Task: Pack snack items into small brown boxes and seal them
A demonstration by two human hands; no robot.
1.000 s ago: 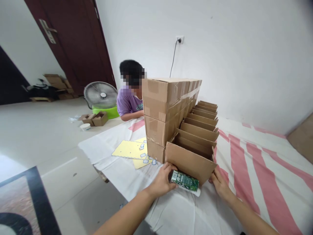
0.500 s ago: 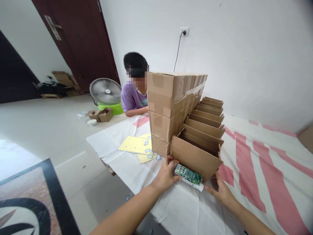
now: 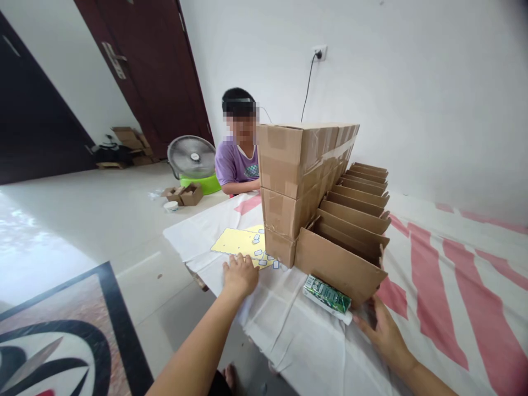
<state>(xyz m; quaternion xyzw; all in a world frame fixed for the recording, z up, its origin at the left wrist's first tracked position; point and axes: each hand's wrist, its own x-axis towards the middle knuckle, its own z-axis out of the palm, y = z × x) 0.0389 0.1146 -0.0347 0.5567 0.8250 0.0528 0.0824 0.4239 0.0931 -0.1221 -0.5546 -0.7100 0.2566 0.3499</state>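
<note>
My left hand (image 3: 241,276) is open, fingers spread at the near edge of the yellow sheets (image 3: 234,242), which carry small white blue-edged pieces (image 3: 258,253). It holds nothing that I can see. My right hand (image 3: 385,333) is open beside the near right corner of an open cardboard box (image 3: 340,263), thumb apart from the fingers; some fingertips are hidden by the box. Between the hands, a small green-and-white carton (image 3: 327,294) lies on the white cloth against the box, its white end pointing toward my right thumb.
Taped cardboard boxes (image 3: 282,165) stand stacked beside the row of open boxes (image 3: 363,192). A person in a purple shirt (image 3: 235,162) sits across the cloth-covered table (image 3: 284,313). A fan (image 3: 192,157) and small boxes (image 3: 192,194) are on the floor.
My left hand has left the green-and-white carton and moved left to the yellow sheets. My right hand stays by the box corner. The person opposite has raised their head, and the view has shifted left.
</note>
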